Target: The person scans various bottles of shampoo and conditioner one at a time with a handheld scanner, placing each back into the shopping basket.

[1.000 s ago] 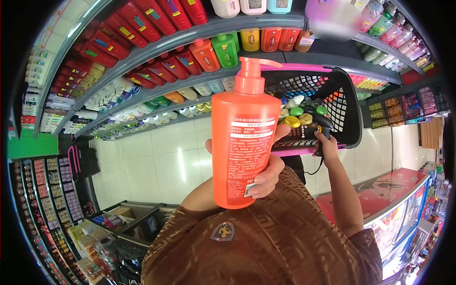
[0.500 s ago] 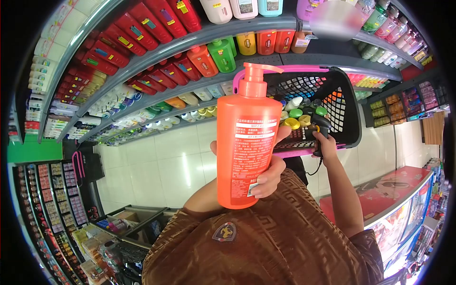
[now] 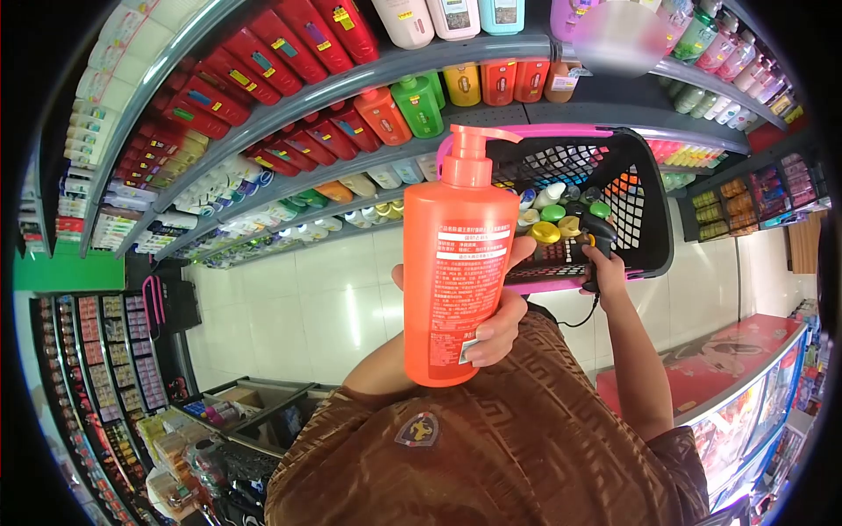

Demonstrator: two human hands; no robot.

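Observation:
My left hand (image 3: 498, 331) is wrapped round a coral-orange pump bottle (image 3: 454, 272), held upright before my chest with its printed back label facing me. Part of that hand is hidden behind the bottle. On the right, my right hand (image 3: 608, 270) grips a black handheld barcode scanner (image 3: 600, 235) with a cord hanging from it. The scanner is in front of a black mesh shopping basket (image 3: 653, 188) with pink edging. Inside the basket lie several bottles with green, gold and white caps, including a gold cap (image 3: 545, 232).
Shelves (image 3: 491, 54) ahead carry red bottles (image 3: 324, 48), a green bottle (image 3: 416, 107) and other pump bottles. A red-topped freezer (image 3: 702, 364) stands at the right. Racks of small packets (image 3: 96, 351) and boxes of goods line the left, beside the tiled floor (image 3: 289, 298).
The view has shifted slightly, so the shelves and basket appear a little lower and to the right. Both hands keep their grip on the bottle and the scanner.

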